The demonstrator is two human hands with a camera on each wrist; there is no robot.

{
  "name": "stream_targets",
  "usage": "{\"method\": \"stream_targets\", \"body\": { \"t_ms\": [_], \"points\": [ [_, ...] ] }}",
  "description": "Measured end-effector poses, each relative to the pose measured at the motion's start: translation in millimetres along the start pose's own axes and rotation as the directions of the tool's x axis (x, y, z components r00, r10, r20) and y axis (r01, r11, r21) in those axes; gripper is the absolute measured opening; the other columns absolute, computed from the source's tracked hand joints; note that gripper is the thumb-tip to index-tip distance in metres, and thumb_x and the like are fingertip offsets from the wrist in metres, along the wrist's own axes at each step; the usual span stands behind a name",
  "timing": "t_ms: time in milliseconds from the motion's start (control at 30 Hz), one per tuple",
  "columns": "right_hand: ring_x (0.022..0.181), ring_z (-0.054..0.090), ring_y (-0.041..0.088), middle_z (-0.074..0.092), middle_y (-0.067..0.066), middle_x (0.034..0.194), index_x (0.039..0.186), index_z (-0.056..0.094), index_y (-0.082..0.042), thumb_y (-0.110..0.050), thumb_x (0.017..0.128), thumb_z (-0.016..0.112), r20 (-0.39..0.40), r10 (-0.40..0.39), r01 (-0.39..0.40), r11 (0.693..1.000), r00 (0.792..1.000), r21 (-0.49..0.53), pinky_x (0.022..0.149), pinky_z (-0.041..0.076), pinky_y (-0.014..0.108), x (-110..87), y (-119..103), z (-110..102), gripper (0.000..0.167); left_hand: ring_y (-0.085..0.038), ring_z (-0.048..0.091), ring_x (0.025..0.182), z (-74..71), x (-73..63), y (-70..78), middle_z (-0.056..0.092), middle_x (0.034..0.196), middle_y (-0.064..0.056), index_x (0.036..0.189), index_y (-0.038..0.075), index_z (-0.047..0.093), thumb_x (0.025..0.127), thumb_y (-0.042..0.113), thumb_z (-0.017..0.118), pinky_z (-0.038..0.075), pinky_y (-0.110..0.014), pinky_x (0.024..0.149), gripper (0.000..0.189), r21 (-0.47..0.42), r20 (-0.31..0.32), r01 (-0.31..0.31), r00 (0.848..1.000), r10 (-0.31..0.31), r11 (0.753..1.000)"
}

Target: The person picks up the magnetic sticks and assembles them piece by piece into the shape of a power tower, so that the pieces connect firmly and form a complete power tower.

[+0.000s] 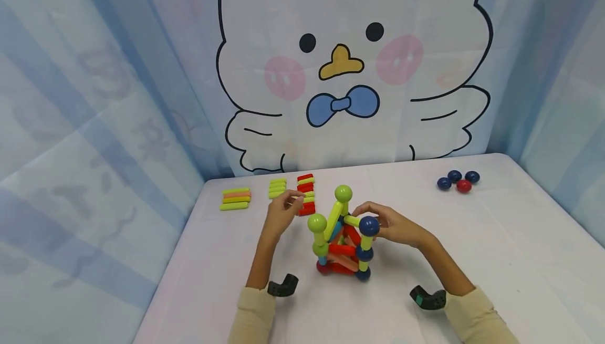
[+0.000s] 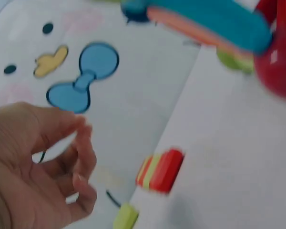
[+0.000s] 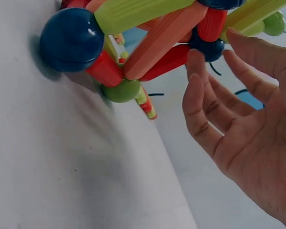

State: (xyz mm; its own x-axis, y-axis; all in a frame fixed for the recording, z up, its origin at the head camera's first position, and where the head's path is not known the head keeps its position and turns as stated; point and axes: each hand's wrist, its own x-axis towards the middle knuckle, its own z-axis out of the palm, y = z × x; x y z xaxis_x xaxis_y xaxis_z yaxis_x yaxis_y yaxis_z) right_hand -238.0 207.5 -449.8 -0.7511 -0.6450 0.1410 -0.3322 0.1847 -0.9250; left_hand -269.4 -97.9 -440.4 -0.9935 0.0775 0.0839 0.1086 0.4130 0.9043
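A frame of magnetic rods and balls (image 1: 342, 250) stands on the table, its rods red, orange, lime and blue. Beside its rear post, my right hand (image 1: 399, 226) reaches in from the right. Thumb and fingertips lie on either side of the rear dark blue ball (image 3: 207, 47), under the lime ball (image 1: 343, 193) that tops that post. My left hand (image 1: 283, 210) hovers left of the frame, near the red and lime rods (image 1: 306, 187). In the left wrist view the left hand (image 2: 47, 162) has loosely bent fingers, thumb tip close to the index finger, nothing visible between them.
At the back left lie lime rods (image 1: 277, 188) and a stack of yellow, orange and lime rods (image 1: 235, 206). Several dark blue balls (image 1: 455, 176) and a red ball (image 1: 463, 186) sit at the back right. A printed curtain (image 1: 340, 139) hangs behind the table.
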Motion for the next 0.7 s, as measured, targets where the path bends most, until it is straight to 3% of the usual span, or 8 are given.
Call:
{"method": "stream_targets", "body": {
  "t_ms": [67,133,200,267,400,533,700],
  "points": [
    [0.135,0.04,0.045,0.046,0.018,0.143,0.138,0.046,-0.008,-0.012,0.091,0.064,-0.021,-0.003,0.003,1.0,1.0,0.003,0.098,0.049,0.052,2.2,2.4,3.3,0.051,-0.022,0.062,0.086,-9.4,4.0,-13.4,0.067,0.097,-0.009,0.112,0.013,0.067,0.098,0.024,0.059,0.052,-0.03,0.075,0.02,0.113,-0.109,0.05,0.993,-0.037,0.992],
    [0.142,0.029,0.048,0.041,0.02,0.149,0.144,0.041,-0.007,-0.011,0.09,0.064,-0.019,-0.013,0.013,1.0,1.0,-0.003,0.102,0.042,0.06,4.4,4.8,5.5,0.058,-0.023,0.06,0.086,-20.5,6.6,-27.4,0.066,0.097,-0.01,0.111,0.01,0.067,0.098,0.018,0.058,0.051,-0.033,0.077,0.018,0.209,-0.206,0.111,0.976,-0.067,0.971],
    [0.143,0.027,0.048,0.039,0.021,0.152,0.146,0.039,-0.007,-0.011,0.091,0.064,-0.003,-0.011,0.011,1.0,1.0,-0.012,0.103,0.039,0.063,6.6,7.3,6.9,0.061,-0.028,0.058,0.094,-32.0,7.1,-41.4,0.064,0.102,-0.015,0.113,0.007,0.066,0.097,0.013,0.058,0.05,-0.04,0.081,0.02,0.293,-0.289,0.175,0.953,-0.087,0.94],
    [0.142,0.029,0.048,0.038,0.022,0.152,0.148,0.037,-0.006,-0.012,0.093,0.063,0.025,-0.006,0.006,1.0,1.0,-0.021,0.105,0.041,0.058,8.2,8.6,8.4,0.061,-0.035,0.054,0.105,-43.0,6.3,-54.8,0.058,0.113,-0.021,0.121,0.007,0.063,0.097,0.013,0.057,0.047,-0.048,0.088,0.026,0.339,-0.337,0.253,0.932,-0.134,0.906],
    [0.14,0.035,0.046,0.039,0.022,0.151,0.148,0.035,-0.002,-0.016,0.096,0.061,0.063,0.011,-0.009,0.999,0.998,-0.044,0.106,0.044,0.044,11.1,11.7,12.1,0.06,-0.045,0.037,0.12,-59.9,2.4,-77.5,0.037,0.133,-0.03,0.141,0.012,0.048,0.099,0.016,0.054,0.039,-0.057,0.098,0.043,0.41,-0.366,0.365,0.905,-0.216,0.836],
    [0.13,0.049,0.038,0.051,0.023,0.14,0.144,0.04,0.002,-0.017,0.097,0.059,0.067,0.036,-0.031,0.997,0.997,-0.076,0.102,0.048,0.034,15.6,16.1,15.9,0.054,-0.048,0.028,0.121,-71.0,-1.4,-91.2,0.026,0.135,-0.034,0.148,0.013,0.039,0.101,0.016,0.05,0.035,-0.058,0.1,0.049,0.492,-0.346,0.374,0.913,-0.217,0.786],
    [0.105,0.062,0.015,0.064,0.017,0.119,0.134,0.05,0.003,-0.016,0.097,0.06,0.058,0.059,-0.052,0.993,0.997,-0.107,0.094,0.053,0.026,21.3,19.4,19.6,0.043,-0.051,0.025,0.124,-78.3,-1.9,-93.3,0.021,0.137,-0.038,0.146,0.013,0.041,0.1,0.01,0.051,0.034,-0.061,0.1,0.047,0.551,-0.355,0.362,0.917,-0.181,0.752]
  ]
}}
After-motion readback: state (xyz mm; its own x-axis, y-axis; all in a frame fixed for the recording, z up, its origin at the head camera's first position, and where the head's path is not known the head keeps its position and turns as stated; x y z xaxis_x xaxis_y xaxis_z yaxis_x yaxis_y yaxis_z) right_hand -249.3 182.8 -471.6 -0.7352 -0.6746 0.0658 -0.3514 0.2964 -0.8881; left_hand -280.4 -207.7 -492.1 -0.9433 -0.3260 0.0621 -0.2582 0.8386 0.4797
